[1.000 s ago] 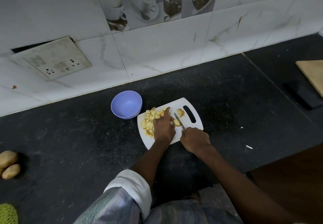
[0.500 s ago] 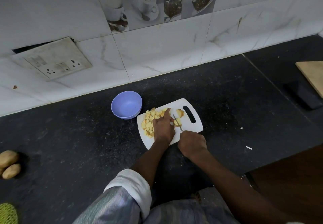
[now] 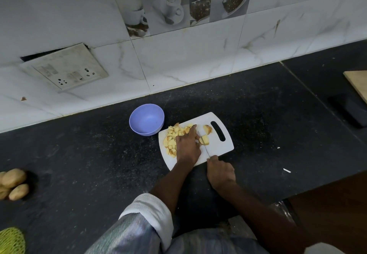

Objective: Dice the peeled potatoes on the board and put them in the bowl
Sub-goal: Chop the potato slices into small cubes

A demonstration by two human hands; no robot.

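A white cutting board lies on the black counter. Diced potato pieces are piled on its left half. My left hand rests on the board over the pile, fingers holding a potato chunk at the blade. My right hand grips the handle of a knife, whose blade runs up the board between my left hand and the chunk. Another potato piece lies near the board's handle slot. The lilac bowl stands empty just left of the board.
Whole unpeeled potatoes lie at the counter's left edge, with a yellow-green mesh bag below them. A wooden board and a dark flat object sit far right. The tiled wall carries a loose socket plate.
My right hand has drawn back toward me with the knife, sliding the blade along the potato chunk. My left hand stays on the board.
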